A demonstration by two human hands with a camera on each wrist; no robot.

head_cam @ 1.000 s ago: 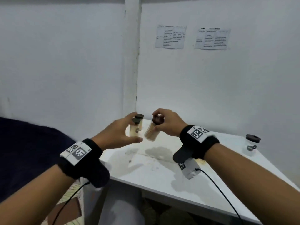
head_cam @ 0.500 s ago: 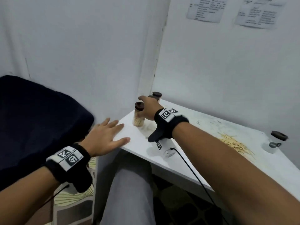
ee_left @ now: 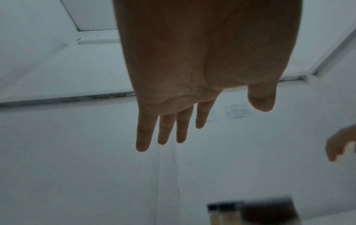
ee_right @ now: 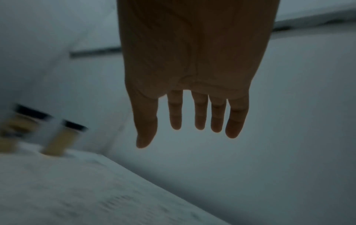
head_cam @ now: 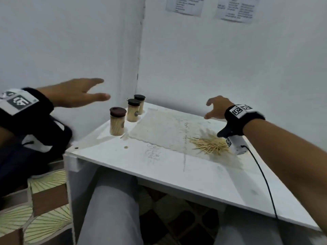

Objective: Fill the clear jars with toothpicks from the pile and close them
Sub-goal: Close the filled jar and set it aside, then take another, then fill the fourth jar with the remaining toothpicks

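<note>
Here, three capped jars [head_cam: 117, 123] are stood beside the toothpicks [head_cam: 210, 145]; left hand [head_cam: 74, 93] and right hand [head_cam: 216, 107] are held spread, empty.

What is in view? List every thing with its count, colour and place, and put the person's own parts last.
Filled jars: three, clear with dark brown lids, standing in a row at the table's far left corner.
Toothpick pile: one, pale yellow, on the table's right part, beside the right wrist.
Table: one, white, stained, set into the corner of the walls.
Paper sheets: two, white with print, on the far wall.
Dark cloth: one, navy, left of the table.
Left hand: open, in the air left of the jars.
Right hand: open, empty, above the table's far edge.
Legs: grey trousers, under the table.
</note>
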